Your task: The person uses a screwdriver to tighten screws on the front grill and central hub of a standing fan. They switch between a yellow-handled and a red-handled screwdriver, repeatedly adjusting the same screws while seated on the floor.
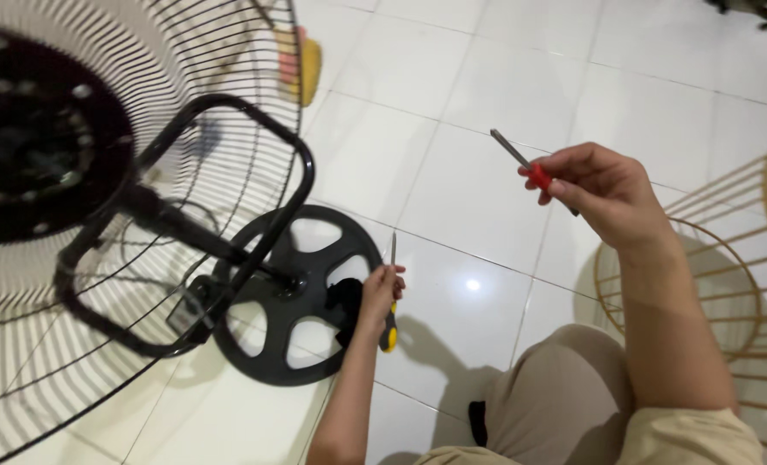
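Observation:
My left hand (380,295) grips a screwdriver (390,297) with a black and yellow handle, its thin shaft pointing up, just right of the fan's round black base (258,362). My right hand (599,191) is raised over the white tiled floor and holds a second screwdriver (528,167) with a red handle, its metal shaft slanting up to the left. A floor fan fills the left side: a wire grille (73,362), a dark motor hub (30,129) and a black tubular bracket (293,164) joined to the base.
A gold wire-frame stand (728,258) rises at the right with a white top at the frame edge. My knee in beige trousers (555,396) is at the bottom. A yellow and pink object (301,65) lies behind the grille. White floor tiles (452,103) surround everything.

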